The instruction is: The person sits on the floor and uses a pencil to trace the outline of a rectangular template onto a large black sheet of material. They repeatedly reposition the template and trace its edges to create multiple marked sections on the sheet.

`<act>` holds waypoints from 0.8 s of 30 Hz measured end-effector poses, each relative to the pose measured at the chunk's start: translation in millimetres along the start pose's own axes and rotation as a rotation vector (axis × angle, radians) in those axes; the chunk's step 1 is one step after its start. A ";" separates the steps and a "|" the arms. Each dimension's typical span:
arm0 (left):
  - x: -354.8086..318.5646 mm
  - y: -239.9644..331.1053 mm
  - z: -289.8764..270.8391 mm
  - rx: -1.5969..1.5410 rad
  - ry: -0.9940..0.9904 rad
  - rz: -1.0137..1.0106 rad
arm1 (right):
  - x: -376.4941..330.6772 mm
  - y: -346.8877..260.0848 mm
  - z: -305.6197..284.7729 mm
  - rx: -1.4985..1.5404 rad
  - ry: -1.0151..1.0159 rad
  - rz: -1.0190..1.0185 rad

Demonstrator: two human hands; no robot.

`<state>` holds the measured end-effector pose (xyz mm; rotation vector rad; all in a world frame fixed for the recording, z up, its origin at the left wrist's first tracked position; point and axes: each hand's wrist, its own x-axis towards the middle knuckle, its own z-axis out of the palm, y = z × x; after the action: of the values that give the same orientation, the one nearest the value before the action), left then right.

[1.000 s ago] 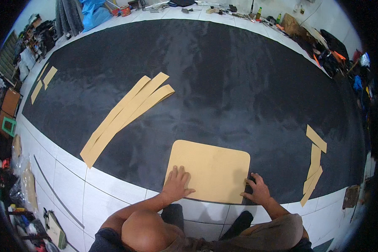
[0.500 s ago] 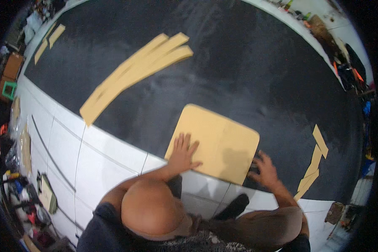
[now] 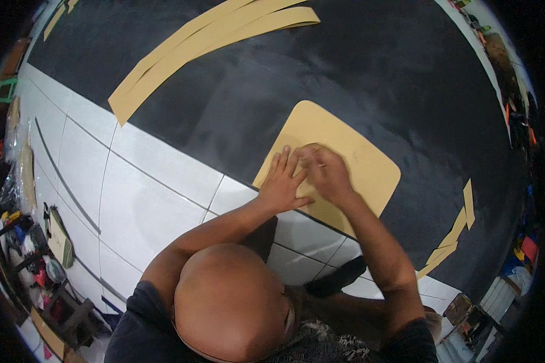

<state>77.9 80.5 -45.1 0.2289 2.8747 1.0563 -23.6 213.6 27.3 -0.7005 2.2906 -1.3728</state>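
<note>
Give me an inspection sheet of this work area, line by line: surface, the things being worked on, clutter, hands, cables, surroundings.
Surface: large black sheet spread over a white tiled floor.
Job's things: tan rounded-corner panel lying flat on the black sheet, its near corner reaching the sheet's edge.
Clutter: long tan strips fanned out on the sheet at upper left; short tan offcuts at the right.
Hands: left hand flat on the panel, fingers spread; right hand beside it, pressing on the panel; whether it pinches anything cannot be told.
Cables: nothing seen.
Surroundings: mixed items crowd the floor's left rim; more things along the right rim, too blurred to name.
</note>
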 end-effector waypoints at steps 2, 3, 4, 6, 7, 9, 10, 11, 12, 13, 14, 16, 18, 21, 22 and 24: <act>-4.1 -7.4 5.4 -0.142 0.040 -0.052 | -2.8 -0.8 38.9 0.020 -0.075 -0.038; -9.6 -11.3 6.6 -0.047 0.051 -0.043 | -3.7 -6.5 47.5 -0.032 -0.121 -0.073; -15.1 -14.6 7.7 0.049 0.061 -0.033 | -3.6 -12.1 55.2 -0.083 -0.165 -0.108; -11.0 -13.1 11.6 0.117 0.098 0.005 | -1.6 -10.1 57.5 -0.127 -0.205 -0.114; -10.8 -13.6 12.3 0.099 0.119 0.018 | -0.4 -9.1 58.9 -0.148 -0.225 -0.118; -9.8 -13.1 12.3 0.102 0.143 0.038 | 2.0 -3.7 61.2 -0.181 -0.262 -0.128; -9.3 -12.2 12.7 0.119 0.148 0.046 | 1.6 -1.6 62.5 -0.193 -0.270 -0.128; -10.9 -14.1 13.4 0.143 0.153 0.050 | 2.5 -1.7 66.0 -0.197 -0.277 -0.130; -11.8 -15.5 14.5 0.186 0.142 0.051 | 3.2 -1.9 69.0 -0.199 -0.284 -0.133; -12.1 -16.6 15.8 0.229 0.131 0.052 | 3.3 -1.9 70.6 -0.203 -0.288 -0.136; -11.4 -17.0 15.6 0.272 0.120 0.056 | 3.5 -1.9 72.2 -0.206 -0.290 -0.135; -12.9 -16.9 14.4 0.236 0.122 0.058 | 3.8 -1.8 74.2 -0.211 -0.294 -0.133; -8.9 -12.8 7.3 0.153 0.088 0.047 | 4.5 -0.1 74.1 -0.218 -0.289 -0.129; -5.0 -11.7 2.3 0.065 0.038 0.022 | 4.1 0.3 73.9 -0.220 -0.281 -0.119; -5.1 -12.4 3.6 0.098 0.061 0.034 | 4.0 0.0 74.3 -0.220 -0.278 -0.115; -8.8 -17.2 12.5 0.167 0.107 0.052 | 4.3 -1.0 76.5 -0.215 -0.273 -0.109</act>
<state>86.1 74.1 -65.6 0.2653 3.0722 0.8616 15.3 157.0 -6.6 -1.0256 2.2242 -1.0098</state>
